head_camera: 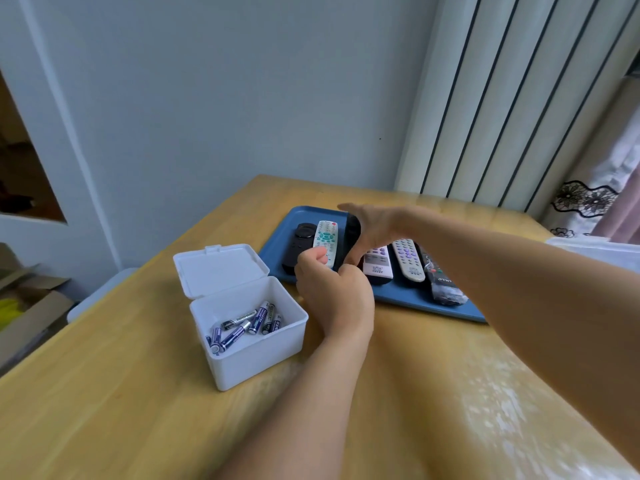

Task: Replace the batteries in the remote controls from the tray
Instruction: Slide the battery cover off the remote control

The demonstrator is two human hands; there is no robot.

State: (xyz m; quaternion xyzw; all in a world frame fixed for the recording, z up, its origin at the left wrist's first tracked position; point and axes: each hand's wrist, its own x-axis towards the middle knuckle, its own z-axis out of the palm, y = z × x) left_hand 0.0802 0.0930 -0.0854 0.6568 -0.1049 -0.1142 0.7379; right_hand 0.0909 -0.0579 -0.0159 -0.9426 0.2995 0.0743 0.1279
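A blue tray point(398, 296) on the wooden table holds several remote controls. My right hand point(372, 227) grips a black remote point(354, 233) and holds it tilted up on its edge above the tray. My left hand point(334, 294) hovers at that remote's lower end with its fingers curled. Whether it holds the remote is hidden. Behind it lie a white remote with teal buttons point(325, 237) and a black remote point(299, 242). To the right lie a pinkish white remote point(378, 263), a white remote with purple buttons point(408, 259) and a dark wrapped remote point(444, 284).
An open white box point(263, 356) with several batteries point(242, 327) stands left of the tray, with its lid point(220, 268) swung back. A white radiator point(502, 98) and a curtain point(606, 188) are behind the table. Cardboard boxes point(31, 306) sit on the floor at the left.
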